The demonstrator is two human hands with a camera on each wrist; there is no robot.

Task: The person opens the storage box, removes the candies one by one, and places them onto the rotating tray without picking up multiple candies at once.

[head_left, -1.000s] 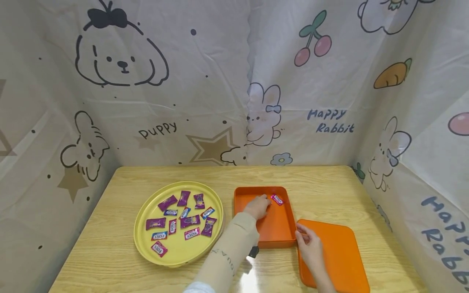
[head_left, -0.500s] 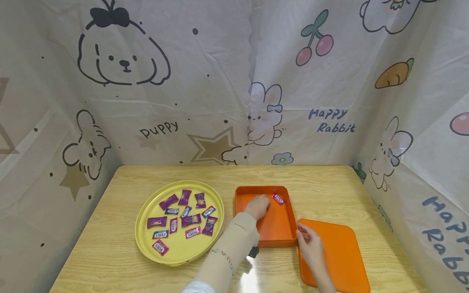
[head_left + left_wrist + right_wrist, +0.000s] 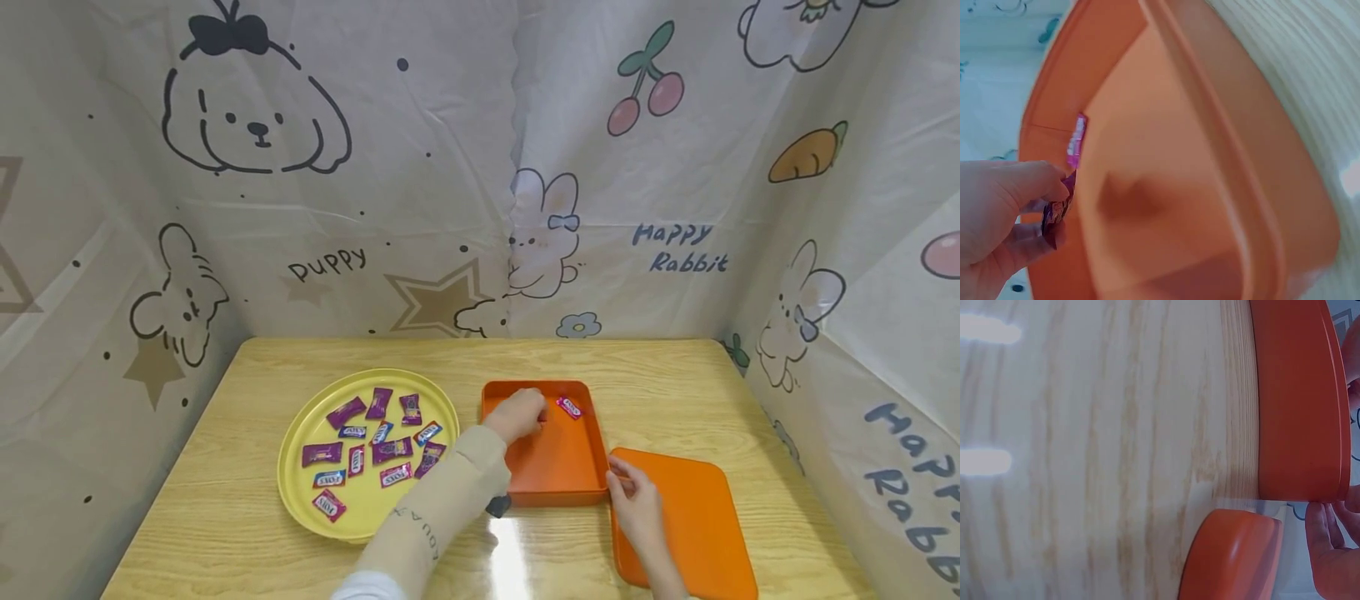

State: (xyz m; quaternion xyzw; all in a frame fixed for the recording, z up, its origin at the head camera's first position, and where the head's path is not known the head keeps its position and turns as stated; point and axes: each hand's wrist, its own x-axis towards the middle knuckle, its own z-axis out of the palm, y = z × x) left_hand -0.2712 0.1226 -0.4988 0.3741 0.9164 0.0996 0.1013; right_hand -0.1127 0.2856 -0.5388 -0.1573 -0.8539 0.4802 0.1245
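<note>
My left hand (image 3: 519, 414) is over the left part of the orange box (image 3: 558, 479). In the left wrist view its thumb and fingers pinch a purple-wrapped candy (image 3: 1059, 211) above the box floor. One pink-wrapped candy (image 3: 570, 407) lies inside the box by the far right corner. My right hand (image 3: 636, 504) rests its fingertips against the box's right side, near the front corner; in the right wrist view the fingers (image 3: 1319, 531) look fairly straight at the wall.
A round yellow tray (image 3: 296, 508) on the left carries several purple, pink and blue wrapped candies. The orange lid (image 3: 697, 517) lies on the wooden table (image 3: 652, 375) to the right, partly under my right forearm. A printed curtain (image 3: 420, 200) surrounds the table.
My left hand has moved a little left and up from deeper in the box. My right hand stays at the box's side, and the pink candy keeps its place.
</note>
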